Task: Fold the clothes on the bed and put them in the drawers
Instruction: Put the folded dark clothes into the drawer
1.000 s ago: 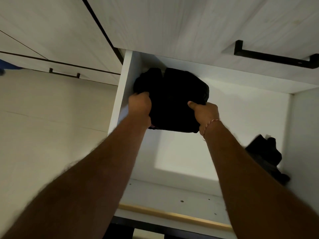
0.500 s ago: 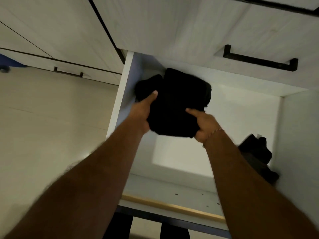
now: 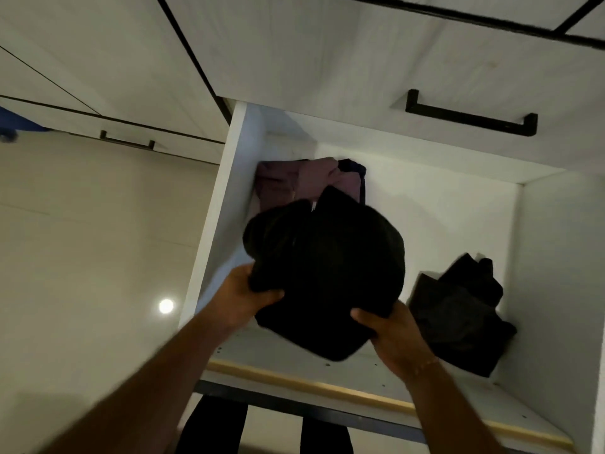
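Two hands, left hand (image 3: 244, 298) and right hand (image 3: 391, 334), grip one folded black garment (image 3: 327, 267) over one open drawer (image 3: 409, 204) holding two other garments: mauve garment (image 3: 294, 181) and dark garment (image 3: 458, 316).

Both forearms were bare, with no sleeves reaching into view, and fine hair showed along their edges. The left hand (image 3: 244, 298) wore nothing. The right hand (image 3: 391, 335) had a thin, pale beaded thread bracelet (image 3: 425, 364) at its wrist. Below the drawer, dark trouser legs (image 3: 212, 424) showed, blurred in the dim light.
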Action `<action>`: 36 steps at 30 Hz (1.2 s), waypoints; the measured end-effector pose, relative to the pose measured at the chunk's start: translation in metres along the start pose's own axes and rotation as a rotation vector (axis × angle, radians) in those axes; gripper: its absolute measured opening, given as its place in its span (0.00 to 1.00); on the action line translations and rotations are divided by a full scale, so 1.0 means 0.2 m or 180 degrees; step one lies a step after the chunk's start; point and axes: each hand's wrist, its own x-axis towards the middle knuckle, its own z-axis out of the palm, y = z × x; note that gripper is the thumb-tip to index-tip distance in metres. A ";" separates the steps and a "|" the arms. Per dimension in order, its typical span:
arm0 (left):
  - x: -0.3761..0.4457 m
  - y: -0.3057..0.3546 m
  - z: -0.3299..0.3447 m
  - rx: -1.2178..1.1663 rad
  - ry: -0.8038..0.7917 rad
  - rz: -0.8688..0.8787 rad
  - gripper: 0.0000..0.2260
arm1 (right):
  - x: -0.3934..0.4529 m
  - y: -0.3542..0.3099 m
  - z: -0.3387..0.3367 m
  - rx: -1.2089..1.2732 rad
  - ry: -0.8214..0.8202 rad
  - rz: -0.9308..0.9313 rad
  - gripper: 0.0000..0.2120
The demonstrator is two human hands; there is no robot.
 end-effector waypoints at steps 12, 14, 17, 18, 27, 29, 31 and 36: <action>0.24 -0.30 0.21 0.4143 -0.0438 0.0855 0.44 | 0.23 0.11 0.05 -0.2606 0.1514 -0.0678 0.36; 0.29 -0.32 0.23 0.4623 -0.1205 0.0519 0.43 | 0.34 0.00 0.12 -0.2626 0.1432 -0.0821 0.32; 0.34 -0.32 0.22 0.4710 -0.1318 0.0196 0.36 | 0.51 -0.17 0.21 -0.2114 0.1507 -0.0762 0.34; 0.35 -0.30 0.23 0.4359 -0.1011 0.0262 0.30 | 0.58 -0.24 0.23 -0.1777 0.1524 -0.0681 0.35; 0.91 0.06 0.01 0.1609 0.1005 -0.0146 0.31 | 0.98 -0.43 0.38 -0.0632 0.1505 -0.0426 0.20; 0.94 0.07 0.02 0.1167 0.1003 -0.0013 0.26 | 0.99 -0.42 0.41 -0.0245 0.1169 -0.0499 0.14; 0.94 0.05 0.02 0.0999 0.0995 0.0183 0.15 | 0.98 -0.40 0.43 -0.0189 0.0907 -0.0527 0.16; 0.84 0.04 0.03 0.1325 0.1514 0.1068 0.10 | 0.92 -0.39 0.47 -0.0864 0.0899 -0.1251 0.15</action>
